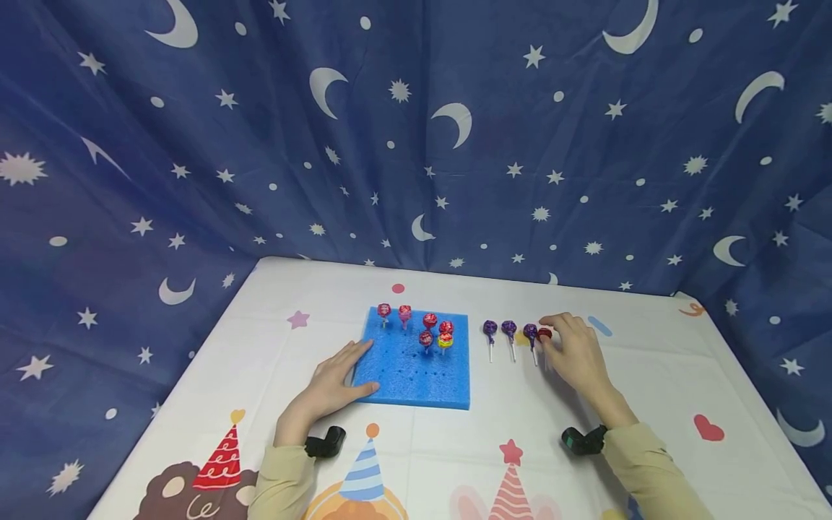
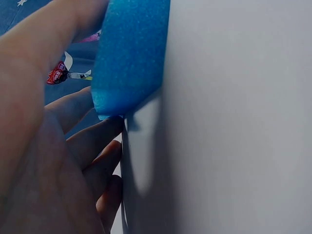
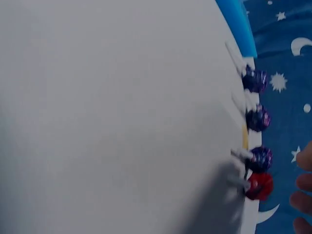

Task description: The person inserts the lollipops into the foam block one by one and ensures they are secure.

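Observation:
My left hand (image 1: 334, 381) rests with fingers spread along the left edge of a blue foam board (image 1: 403, 390). In the left wrist view, its fingers reach around the side of the board. Red-wrapped lollipops (image 1: 384, 310) and one red-and-yellow lollipop (image 1: 445, 341) stand upright in the board's upper half. My right hand (image 1: 578, 357) hovers around a red lollipop (image 3: 260, 186) at the right end of a row on the table. In the right wrist view, a gap shows between its fingertips (image 3: 304, 158) and the candy; the thumb is hidden there.
Three purple lollipops (image 1: 490, 328) lie left of the red one, sticks toward me. Small holes dot the board's lower half. A white printed cloth (image 1: 416, 462) covers the table, and a blue curtain (image 1: 390, 188) with moons and stars hangs behind it.

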`<state>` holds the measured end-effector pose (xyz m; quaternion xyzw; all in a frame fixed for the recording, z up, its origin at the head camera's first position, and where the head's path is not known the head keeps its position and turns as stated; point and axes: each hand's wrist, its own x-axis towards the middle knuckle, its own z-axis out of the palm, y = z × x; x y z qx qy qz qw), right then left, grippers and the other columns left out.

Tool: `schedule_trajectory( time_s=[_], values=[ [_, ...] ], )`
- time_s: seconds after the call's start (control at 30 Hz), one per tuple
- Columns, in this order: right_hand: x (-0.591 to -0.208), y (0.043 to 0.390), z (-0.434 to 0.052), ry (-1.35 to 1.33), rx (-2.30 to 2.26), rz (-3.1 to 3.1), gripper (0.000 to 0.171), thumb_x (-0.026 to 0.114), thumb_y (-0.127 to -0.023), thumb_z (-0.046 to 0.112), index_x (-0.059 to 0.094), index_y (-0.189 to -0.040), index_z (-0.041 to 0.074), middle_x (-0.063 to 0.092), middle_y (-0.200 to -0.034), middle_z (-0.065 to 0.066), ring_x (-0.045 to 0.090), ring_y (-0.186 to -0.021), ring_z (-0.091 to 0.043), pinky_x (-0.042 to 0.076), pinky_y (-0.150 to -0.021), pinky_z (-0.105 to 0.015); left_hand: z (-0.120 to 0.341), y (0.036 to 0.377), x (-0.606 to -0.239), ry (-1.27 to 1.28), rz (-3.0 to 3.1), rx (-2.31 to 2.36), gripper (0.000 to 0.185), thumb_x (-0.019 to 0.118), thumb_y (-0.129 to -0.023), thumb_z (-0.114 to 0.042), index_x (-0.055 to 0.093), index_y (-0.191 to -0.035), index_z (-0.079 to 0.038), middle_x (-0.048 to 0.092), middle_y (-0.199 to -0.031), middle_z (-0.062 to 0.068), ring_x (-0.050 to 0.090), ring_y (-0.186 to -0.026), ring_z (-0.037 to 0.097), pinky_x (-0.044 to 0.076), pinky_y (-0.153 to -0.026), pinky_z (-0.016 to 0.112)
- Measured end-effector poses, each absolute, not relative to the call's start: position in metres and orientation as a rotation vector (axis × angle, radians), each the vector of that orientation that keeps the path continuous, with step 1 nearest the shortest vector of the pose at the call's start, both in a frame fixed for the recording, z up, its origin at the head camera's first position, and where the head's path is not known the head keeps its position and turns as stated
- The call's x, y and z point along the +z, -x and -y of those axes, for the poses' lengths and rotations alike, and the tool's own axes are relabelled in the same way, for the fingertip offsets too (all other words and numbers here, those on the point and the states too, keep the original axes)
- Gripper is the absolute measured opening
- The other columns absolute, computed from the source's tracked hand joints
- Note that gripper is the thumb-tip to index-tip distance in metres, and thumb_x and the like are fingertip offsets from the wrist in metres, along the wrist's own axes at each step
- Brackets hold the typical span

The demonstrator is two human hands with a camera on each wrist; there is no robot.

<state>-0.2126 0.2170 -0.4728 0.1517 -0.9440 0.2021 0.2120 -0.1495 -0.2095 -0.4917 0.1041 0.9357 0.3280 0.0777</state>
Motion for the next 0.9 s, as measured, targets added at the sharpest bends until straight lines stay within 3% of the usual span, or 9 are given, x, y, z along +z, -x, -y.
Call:
schedule_trajectory(
  time_s=[0.3, 0.53, 0.9],
  values=[
    [-0.479, 0.224, -0.230, -0.322, 0.590, 2.774, 0.027, 0.065, -0.085, 0.011, 0.064, -0.109, 0.001, 0.065, -0.104, -0.020, 0.058, -0.095, -0.037, 0.043, -0.078, -0.052, 0.208, 0.150, -0.490, -0.308, -2.799, 0.990, 0.080, 0.068, -0.085, -0.044, 0.031, -0.152, -0.019, 0.031, -0.157, 0.013, 0.021, -0.148, 0.035, 0.017, -0.113, 0.066],
    [-0.485, 0.230, -0.233, -0.258, 0.616, 2.875, 0.033, 0.065, -0.085, 0.019, 0.062, -0.114, 0.001, 0.066, -0.103, -0.019, 0.061, -0.088, -0.032, 0.049, -0.074, -0.047, 0.209, 0.150, -0.491, -0.307, -2.803, 0.991, 0.080, 0.068, -0.085, -0.044, 0.031, -0.151, -0.019, 0.031, -0.157, 0.014, 0.021, -0.148, 0.035, 0.017, -0.113, 0.066],
    [-0.486, 0.235, -0.229, -0.233, 0.586, 2.915, 0.037, 0.069, -0.083, 0.021, 0.065, -0.113, -0.001, 0.062, -0.082, -0.011, 0.052, -0.072, -0.023, 0.037, -0.061, -0.030, 0.209, 0.149, -0.491, -0.298, -2.797, 0.993, 0.080, 0.067, -0.086, -0.045, 0.031, -0.152, -0.020, 0.031, -0.157, 0.012, 0.020, -0.149, 0.035, 0.016, -0.114, 0.066]
  ],
)
